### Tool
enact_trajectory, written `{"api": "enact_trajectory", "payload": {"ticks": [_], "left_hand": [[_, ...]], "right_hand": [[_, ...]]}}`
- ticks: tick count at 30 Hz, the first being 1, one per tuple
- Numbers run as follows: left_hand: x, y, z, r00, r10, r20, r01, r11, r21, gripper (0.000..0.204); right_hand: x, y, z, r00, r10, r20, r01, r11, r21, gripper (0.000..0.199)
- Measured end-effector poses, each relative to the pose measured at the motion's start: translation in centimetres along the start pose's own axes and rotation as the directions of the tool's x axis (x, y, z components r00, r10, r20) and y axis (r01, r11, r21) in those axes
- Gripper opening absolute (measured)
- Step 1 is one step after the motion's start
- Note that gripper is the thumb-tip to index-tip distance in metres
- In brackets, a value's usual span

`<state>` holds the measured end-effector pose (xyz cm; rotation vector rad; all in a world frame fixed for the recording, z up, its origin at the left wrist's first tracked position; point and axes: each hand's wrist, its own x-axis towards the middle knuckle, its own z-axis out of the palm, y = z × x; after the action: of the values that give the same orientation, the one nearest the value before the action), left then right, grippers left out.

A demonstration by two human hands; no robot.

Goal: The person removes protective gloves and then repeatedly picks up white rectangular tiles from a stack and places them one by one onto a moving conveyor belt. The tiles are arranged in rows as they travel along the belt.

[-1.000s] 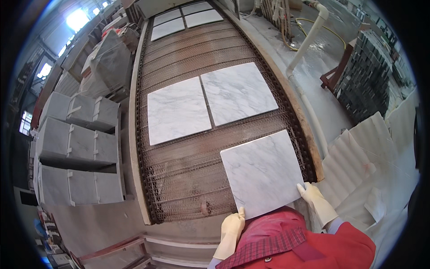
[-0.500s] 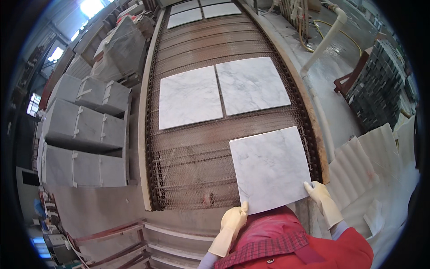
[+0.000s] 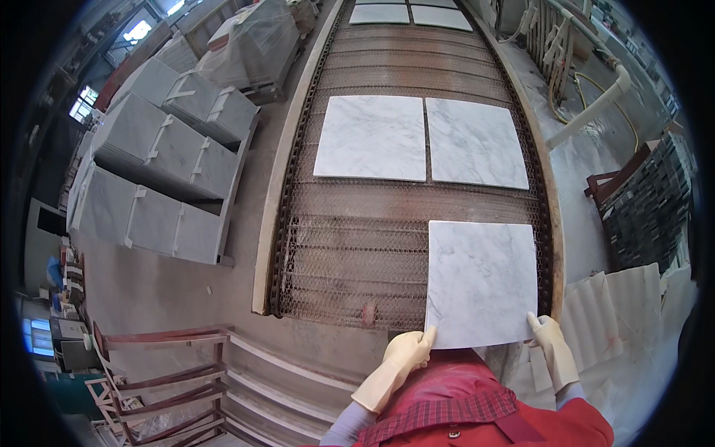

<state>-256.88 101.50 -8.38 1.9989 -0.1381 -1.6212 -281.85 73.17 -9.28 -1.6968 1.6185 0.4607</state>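
Note:
A square white marble tile (image 3: 482, 283) with grey veining lies at the near right end of a mesh conveyor belt (image 3: 350, 261), its near edge close to my red apron. My left hand (image 3: 406, 352), in a cream rubber glove, grips its near left corner, the thumb along the edge. At the near right corner my right hand (image 3: 550, 334), gloved alike, holds the tile's side edge. The fingers beneath the tile are hidden. Two more marble tiles, a left one (image 3: 371, 138) and a right one (image 3: 478, 143), lie side by side farther up the belt.
Strapped stacks of grey-white slabs (image 3: 179, 156) stand on the left. A red and white metal rack (image 3: 223, 372) is at the lower left. To the right are a pale pipe (image 3: 588, 115), dark stacked strips (image 3: 644, 205) and white foam sheets (image 3: 618, 313). More tiles (image 3: 439, 18) lie at the belt's far end.
The view has turned, so the belt appears farther right and straighter. Both hands still hold the near tile, which now sits squarer to the belt.

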Motion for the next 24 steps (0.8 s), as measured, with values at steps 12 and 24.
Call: {"api": "enact_trajectory", "payload": {"ticks": [12,24], "left_hand": [[1.5,-0.5,1.8,0.958,0.226,0.178,-0.156,0.928,-0.339,0.058],[-1.7,-4.0,-5.3,0.786,0.608,-0.111,-0.358,0.302,-0.883,0.054]], "right_hand": [[1.5,-0.5,-5.5,0.995,-0.060,0.076,0.038,0.963,0.265,0.053],[-10.6,-2.5,6.2,0.910,-0.274,0.313,-0.053,0.670,0.741,0.045]]}}
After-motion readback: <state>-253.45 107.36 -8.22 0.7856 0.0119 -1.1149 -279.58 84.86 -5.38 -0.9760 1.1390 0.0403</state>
